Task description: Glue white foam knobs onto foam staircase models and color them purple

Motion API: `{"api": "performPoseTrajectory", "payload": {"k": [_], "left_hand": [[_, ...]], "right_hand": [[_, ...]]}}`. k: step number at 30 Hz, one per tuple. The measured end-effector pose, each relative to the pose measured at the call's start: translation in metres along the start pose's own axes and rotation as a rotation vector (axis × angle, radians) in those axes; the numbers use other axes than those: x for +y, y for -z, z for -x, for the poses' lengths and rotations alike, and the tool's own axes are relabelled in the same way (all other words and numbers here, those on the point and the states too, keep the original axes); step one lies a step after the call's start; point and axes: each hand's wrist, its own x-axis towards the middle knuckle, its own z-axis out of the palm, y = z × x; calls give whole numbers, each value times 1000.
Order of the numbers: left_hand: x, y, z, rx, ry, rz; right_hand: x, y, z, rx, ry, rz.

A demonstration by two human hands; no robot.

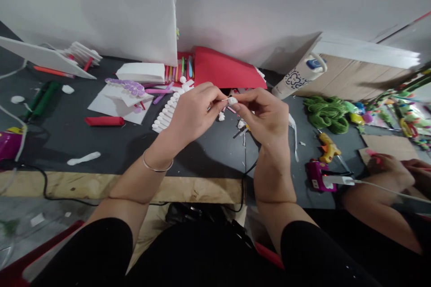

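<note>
My left hand (193, 114) and my right hand (266, 112) meet above the dark table, both with fingertips pinched. Between them is a small white rolled piece (232, 101), perhaps paper or clay; its exact kind is too small to make out. The right thumb and forefinger grip its body, while the left fingertips pinch its thin end. Just below lies a small white lump (221, 116). Beside my left wrist, several white round-ended sticks (162, 119) lie in a row.
Red paper (222, 69) leans at the back near a white bottle (292, 81). To the right lie green yarn (326, 113), a yellow glue gun (328, 147) and a purple power adapter (319, 175). A co-worker's hand (390, 170) rests farther right. A red roll (104, 121) lies left.
</note>
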Motion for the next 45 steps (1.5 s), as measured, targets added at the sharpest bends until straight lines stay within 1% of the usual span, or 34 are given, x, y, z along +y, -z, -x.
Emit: {"api": "performPoseTrajectory", "payload": {"k": [5, 12, 15, 20, 24, 28, 30, 33, 39, 42, 45], "left_hand": [[4, 2, 0, 25, 47, 63], [9, -1, 1, 52, 94, 126], [13, 0, 2, 44, 100, 148], [17, 1, 3, 18, 87, 243], [14, -2, 3, 6, 104, 327], [13, -7, 2, 7, 152, 400], [13, -9, 1, 24, 190, 446], [14, -12, 1, 48, 241, 528], [8, -18, 1, 38, 304, 655], [2, -19, 0, 45, 310, 673], [0, -15, -1, 80, 267, 612]], "right_hand": [[-2, -9, 2, 61, 3, 15], [-5, -18, 3, 203, 65, 124], [-7, -20, 3, 257, 99, 175], [-7, -22, 2, 302, 115, 199], [-5, -25, 2, 354, 177, 182], [-3, -28, 2, 419, 225, 271], [-2, -29, 1, 437, 272, 286], [-1, -30, 1, 443, 327, 296], [1, -31, 2, 424, 314, 359], [2, -30, 1, 361, 289, 325], [1, -27, 0, 269, 267, 235]]}}
